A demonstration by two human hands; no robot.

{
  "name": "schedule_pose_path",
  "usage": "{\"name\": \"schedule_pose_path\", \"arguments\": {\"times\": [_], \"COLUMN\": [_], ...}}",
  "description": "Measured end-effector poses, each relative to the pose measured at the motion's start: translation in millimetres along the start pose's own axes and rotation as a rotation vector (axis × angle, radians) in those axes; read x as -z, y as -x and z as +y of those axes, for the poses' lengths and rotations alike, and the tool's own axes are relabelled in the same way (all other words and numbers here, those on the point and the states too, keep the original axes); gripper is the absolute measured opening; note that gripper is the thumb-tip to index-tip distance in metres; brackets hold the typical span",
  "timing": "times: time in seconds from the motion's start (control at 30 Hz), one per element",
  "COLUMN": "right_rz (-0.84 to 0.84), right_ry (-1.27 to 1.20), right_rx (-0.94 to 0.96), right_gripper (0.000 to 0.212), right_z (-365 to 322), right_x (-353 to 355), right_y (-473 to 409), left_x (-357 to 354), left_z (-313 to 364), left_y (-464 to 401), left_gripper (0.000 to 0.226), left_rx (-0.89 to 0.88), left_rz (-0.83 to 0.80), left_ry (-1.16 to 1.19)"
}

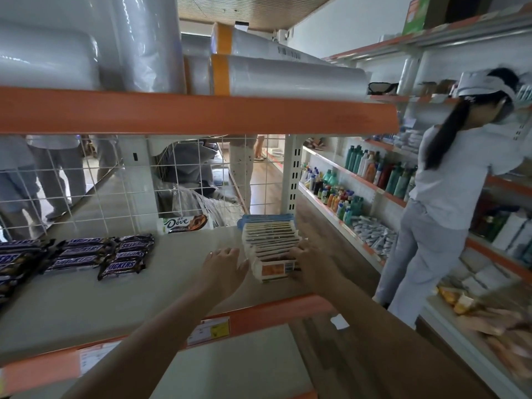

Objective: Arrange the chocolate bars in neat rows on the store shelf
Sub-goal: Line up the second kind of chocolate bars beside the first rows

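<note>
Row of chocolate bars [270,243] — stood near the shelf [86,306] right edge, running front to back. Left hand [223,264] open against its left side; right hand [309,260] gripped its right side. Snickers bars [95,254] lay at left edge.

Plastic rolls [288,74] lie overhead; bottles [371,171] line the opposite shelves.

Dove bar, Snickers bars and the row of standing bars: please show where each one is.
Dove bar [185,224], head view, front of wrapper.
Snickers bars [99,254], head view, middle of the group.
Row of standing bars [270,240], head view, top edges.
</note>
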State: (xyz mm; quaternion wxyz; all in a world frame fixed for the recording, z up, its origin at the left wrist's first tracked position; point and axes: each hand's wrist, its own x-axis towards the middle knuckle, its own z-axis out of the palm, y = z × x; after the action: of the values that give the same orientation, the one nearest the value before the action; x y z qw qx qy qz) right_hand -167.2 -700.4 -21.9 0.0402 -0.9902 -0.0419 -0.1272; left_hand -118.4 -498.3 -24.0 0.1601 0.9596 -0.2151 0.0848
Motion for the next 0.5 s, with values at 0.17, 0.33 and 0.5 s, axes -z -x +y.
{"name": "schedule_pose_path", "arguments": {"times": [0.17,0.33,0.5], "right_rz": [-0.098,-0.046,-0.014], "right_ry": [-0.2,-0.361,-0.531], "right_rx": [0.012,0.041,-0.012], "right_gripper": [0.014,0.013,0.015], "right_z": [10,7,-14], "right_x": [2,14,37], "right_y": [-2,-8,-20], "left_x": [-3,3,14], "left_z": [-5,-4,-5], "left_y": [2,4,5], "left_gripper": [0.047,0.047,0.02], "left_rx": [-0.014,-0.023,0.162], "left_rz": [0.036,-0.004,-0.002], "left_ry": [0.164,0.473,0.951]}}
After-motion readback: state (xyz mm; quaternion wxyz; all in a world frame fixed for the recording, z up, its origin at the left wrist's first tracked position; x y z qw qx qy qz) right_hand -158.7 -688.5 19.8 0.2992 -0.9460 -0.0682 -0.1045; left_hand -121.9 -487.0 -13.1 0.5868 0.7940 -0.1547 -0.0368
